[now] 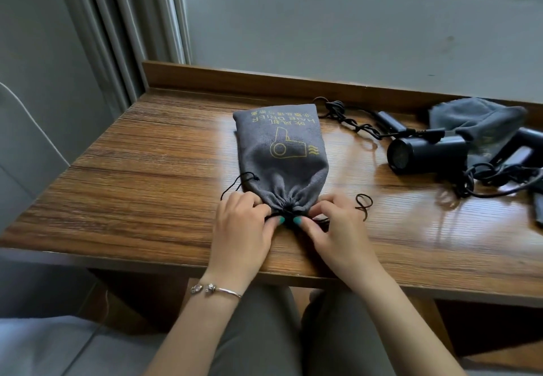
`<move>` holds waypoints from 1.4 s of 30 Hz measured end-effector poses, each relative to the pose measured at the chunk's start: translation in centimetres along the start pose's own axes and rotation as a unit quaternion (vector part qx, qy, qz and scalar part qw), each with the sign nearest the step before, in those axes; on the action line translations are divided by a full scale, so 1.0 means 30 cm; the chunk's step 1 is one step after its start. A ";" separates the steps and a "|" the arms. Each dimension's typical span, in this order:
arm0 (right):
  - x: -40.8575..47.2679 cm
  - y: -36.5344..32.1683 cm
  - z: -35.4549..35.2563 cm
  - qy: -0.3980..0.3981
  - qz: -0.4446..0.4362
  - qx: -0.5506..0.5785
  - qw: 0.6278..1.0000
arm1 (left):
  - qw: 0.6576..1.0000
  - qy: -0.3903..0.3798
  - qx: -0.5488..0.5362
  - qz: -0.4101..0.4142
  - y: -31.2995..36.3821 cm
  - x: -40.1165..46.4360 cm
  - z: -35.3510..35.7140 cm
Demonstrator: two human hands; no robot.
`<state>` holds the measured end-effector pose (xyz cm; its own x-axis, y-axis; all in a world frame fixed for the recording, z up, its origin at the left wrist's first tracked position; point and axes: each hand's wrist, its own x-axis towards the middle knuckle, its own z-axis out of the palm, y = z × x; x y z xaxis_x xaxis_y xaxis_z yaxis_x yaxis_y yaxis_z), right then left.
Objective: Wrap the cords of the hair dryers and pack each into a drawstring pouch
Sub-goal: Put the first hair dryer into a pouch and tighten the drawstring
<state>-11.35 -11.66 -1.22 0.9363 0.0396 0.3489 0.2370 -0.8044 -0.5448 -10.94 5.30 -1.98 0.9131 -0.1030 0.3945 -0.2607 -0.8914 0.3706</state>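
Pouch [280, 155] lies flat on the desk [132, 170], its gathered mouth right at the fingertips and its body running away from them. Left hand [244, 228] and right hand [332, 228] both pinch at the cinched neck, thumbs nearly meeting; they seem to grip the drawstring [241, 183], though the cord itself is mostly hidden under the fingers.

Risks, as judged: an uneven pull could drag the pouch toward the desk edge, just behind the wrists; a loose knot would let the neck reopen; the loop [364, 203] beside the right fingers could snag.

Pouch is soft grey felt-like cloth, puckered at the neck, with a yellow dryer print. Drawstring is thin and black.

Well beyond the right fingers: a black cylindrical dryer [426, 154], smooth matte plastic, with its kinked cable [352, 124] unwrapped, and a second pouch [476, 120], crumpled. Desk is glossy wood grain.
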 end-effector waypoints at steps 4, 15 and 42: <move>-0.002 -0.013 -0.034 0.006 -0.038 0.082 0.996 | 0.991 0.026 -0.123 0.044 0.001 0.004 -0.018; 0.049 0.071 -0.073 -0.070 0.093 0.092 0.989 | 0.966 0.006 -0.254 -0.049 -0.002 0.028 -0.066; 0.102 -0.010 -0.008 -0.093 -0.048 0.147 0.984 | 0.745 -0.078 -0.633 -0.197 0.063 0.030 -0.033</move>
<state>-8.63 -11.45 0.20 0.9307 0.2364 0.2792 0.3657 -0.5865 -0.7227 -10.91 3.96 -0.09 0.9964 -0.0823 -0.0199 0.0403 0.2541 0.9663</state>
